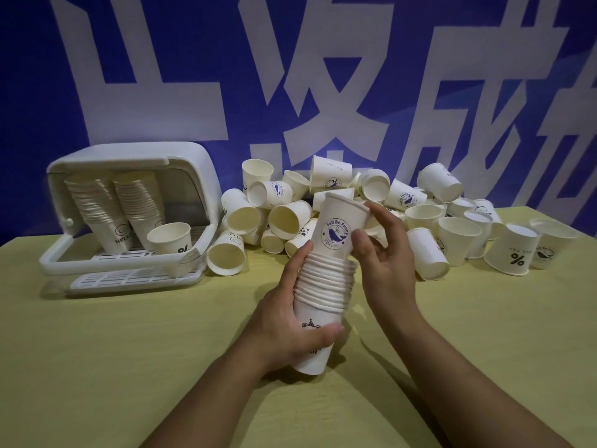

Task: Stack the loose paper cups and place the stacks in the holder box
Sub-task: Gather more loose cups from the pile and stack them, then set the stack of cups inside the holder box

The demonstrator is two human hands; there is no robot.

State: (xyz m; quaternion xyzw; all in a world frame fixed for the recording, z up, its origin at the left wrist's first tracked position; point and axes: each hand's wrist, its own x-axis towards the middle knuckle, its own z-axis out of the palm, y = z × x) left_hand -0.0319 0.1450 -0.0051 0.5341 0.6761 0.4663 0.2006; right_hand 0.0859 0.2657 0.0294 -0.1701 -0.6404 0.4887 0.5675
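Note:
My left hand (290, 328) grips a tall stack of white paper cups (323, 286) near its bottom, above the table's middle. The top cup (339, 227), printed with a blue whale logo, sticks out high from the stack. My right hand (384, 253) holds that top cup, thumb on its front and fingers at its rim. Behind lies a heap of loose paper cups (323, 202), most on their sides. At the left stands the white holder box (135, 208), lid raised, with two cup stacks (119, 205) leaning inside and a single cup (171, 237) in front of them.
The yellow-green table (129, 350) stretches toward me. More loose cups (513, 250) stand upside down at the right. A blue wall with large white characters (290, 76) rises right behind the heap.

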